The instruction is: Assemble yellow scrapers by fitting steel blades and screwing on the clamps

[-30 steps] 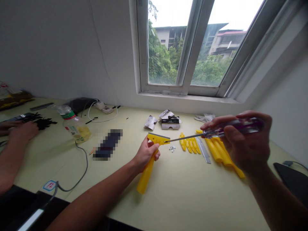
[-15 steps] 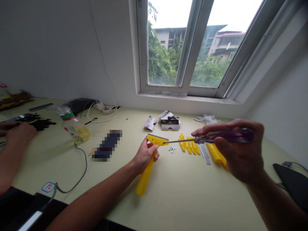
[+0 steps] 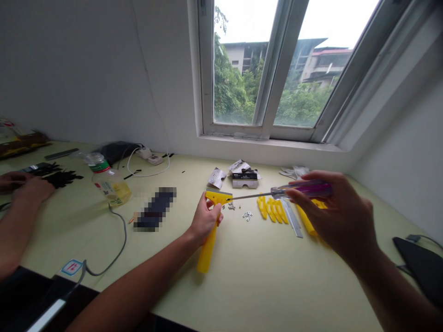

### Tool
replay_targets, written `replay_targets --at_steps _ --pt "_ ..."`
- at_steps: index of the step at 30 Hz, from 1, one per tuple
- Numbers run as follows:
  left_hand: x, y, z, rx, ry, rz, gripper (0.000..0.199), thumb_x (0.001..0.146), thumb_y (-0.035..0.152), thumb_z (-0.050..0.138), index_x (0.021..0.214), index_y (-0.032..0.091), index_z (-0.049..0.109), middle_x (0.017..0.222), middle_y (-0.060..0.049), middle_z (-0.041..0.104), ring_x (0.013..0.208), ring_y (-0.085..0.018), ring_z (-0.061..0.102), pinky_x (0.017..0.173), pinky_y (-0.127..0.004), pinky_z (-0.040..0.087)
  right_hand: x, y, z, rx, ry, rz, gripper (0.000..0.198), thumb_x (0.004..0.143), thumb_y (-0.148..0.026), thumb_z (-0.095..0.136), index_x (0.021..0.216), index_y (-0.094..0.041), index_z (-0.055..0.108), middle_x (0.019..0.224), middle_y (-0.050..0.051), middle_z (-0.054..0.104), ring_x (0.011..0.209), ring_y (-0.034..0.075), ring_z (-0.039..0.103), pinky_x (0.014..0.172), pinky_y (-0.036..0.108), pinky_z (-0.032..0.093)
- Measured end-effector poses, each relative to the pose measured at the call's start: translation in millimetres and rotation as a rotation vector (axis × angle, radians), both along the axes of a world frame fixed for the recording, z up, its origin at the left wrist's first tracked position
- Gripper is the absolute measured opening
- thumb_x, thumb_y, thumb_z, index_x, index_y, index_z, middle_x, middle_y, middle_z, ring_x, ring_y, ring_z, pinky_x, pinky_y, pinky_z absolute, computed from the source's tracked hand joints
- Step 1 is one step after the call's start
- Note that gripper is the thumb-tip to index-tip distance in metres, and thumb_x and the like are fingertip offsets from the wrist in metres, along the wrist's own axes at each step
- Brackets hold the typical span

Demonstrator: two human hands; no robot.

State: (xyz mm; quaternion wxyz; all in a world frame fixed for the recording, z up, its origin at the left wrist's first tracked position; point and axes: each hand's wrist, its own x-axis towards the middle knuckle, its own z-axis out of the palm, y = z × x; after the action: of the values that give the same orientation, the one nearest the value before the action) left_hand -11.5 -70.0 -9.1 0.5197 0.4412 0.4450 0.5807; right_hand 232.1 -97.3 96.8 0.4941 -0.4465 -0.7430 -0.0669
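My left hand (image 3: pixel 205 216) is closed around the neck of a yellow scraper (image 3: pixel 207 251), its handle slanting down toward me and a grey blade along its head. In my right hand (image 3: pixel 341 216) is a screwdriver (image 3: pixel 304 188) with a clear and purple handle. The shaft points left, and its tip meets the right end of the scraper head, where a screw seems to sit. Small screws (image 3: pixel 231 206) and a cluster of nuts (image 3: pixel 247 215) lie just right of the scraper. Farther right are several yellow clamp pieces (image 3: pixel 272 210), metal blades (image 3: pixel 292 219) and yellow handles (image 3: pixel 306 220).
Opened small boxes (image 3: pixel 245 180) and white gloves (image 3: pixel 294 172) lie toward the window. A bottle of yellow liquid (image 3: pixel 110 180) and a pixelated dark object (image 3: pixel 155 210) are on the left. Another person's hands (image 3: pixel 36 190) work at far left. A black device (image 3: pixel 417 265) lies at right.
The scraper head and my left hand have shifted slightly left. The screwdriver has moved left with it, and my right hand's fingers have loosened and spread along its handle. Screws behind the scraper now show.
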Motion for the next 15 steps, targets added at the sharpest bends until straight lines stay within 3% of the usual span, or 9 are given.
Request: replay_targets --at_steps 2,5,8,10,13,15 --pt "-1 1 0.3 0.011 0.018 0.033 0.026 0.079 0.024 0.058 0.097 0.022 0.040 0.093 0.001 0.053 0.044 -0.002 0.048 0.040 -0.018 0.034 2 -1 3 -0.007 -0.124 -0.095 0.040 0.084 -0.045 0.063 0.116 -0.023 0.055 0.103 0.011 0.069 0.083 0.029 0.070 0.067 0.042 0.058" --pt "-3 2 0.4 0.019 0.016 0.052 0.026 0.079 0.023 0.058 0.097 0.022 0.040 0.092 0.001 0.053 0.044 -0.002 0.048 0.040 -0.018 0.035 4 -6 6 -0.088 -0.231 0.043 0.044 0.093 -0.039 0.048 0.133 -0.023 0.045 0.123 0.012 0.062 0.097 0.026 0.067 0.073 0.038 0.057" --pt "-3 1 -1.5 0.040 0.034 0.052 0.025 0.080 0.026 0.058 0.096 0.022 0.040 0.093 0.001 0.053 0.045 -0.003 0.049 0.040 -0.018 0.035 7 -9 8 -0.002 -0.243 -0.045 0.038 0.092 -0.040 0.051 0.126 -0.023 0.052 0.097 0.008 0.070 0.077 0.024 0.069 0.065 0.036 0.055" --pt "-1 0 -3.6 0.053 0.051 0.050 0.025 0.080 0.027 0.058 0.096 0.022 0.040 0.093 0.001 0.053 0.045 -0.002 0.049 0.040 -0.018 0.035 10 -9 8 0.028 -0.281 -0.106 0.048 0.090 -0.044 0.052 0.131 -0.019 0.048 0.104 0.012 0.068 0.080 0.028 0.069 0.066 0.040 0.055" --pt "0 -1 -5.7 0.052 0.057 0.042 0.025 0.081 0.027 0.057 0.099 0.022 0.040 0.096 0.000 0.053 0.045 -0.002 0.048 0.040 -0.017 0.035 13 -8 8 -0.003 -0.375 0.069 0.062 0.092 -0.039 0.048 0.146 -0.017 0.029 0.134 0.018 0.052 0.102 0.029 0.065 0.082 0.042 0.055" --pt "-1 -1 -5.5 0.052 0.056 0.037 0.025 0.082 0.027 0.057 0.100 0.022 0.040 0.097 0.000 0.054 0.046 -0.002 0.049 0.041 -0.017 0.036 13 -8 8 0.069 -0.367 0.090 0.056 0.091 -0.035 0.053 0.143 -0.021 0.035 0.118 0.012 0.063 0.090 0.024 0.068 0.079 0.038 0.055"
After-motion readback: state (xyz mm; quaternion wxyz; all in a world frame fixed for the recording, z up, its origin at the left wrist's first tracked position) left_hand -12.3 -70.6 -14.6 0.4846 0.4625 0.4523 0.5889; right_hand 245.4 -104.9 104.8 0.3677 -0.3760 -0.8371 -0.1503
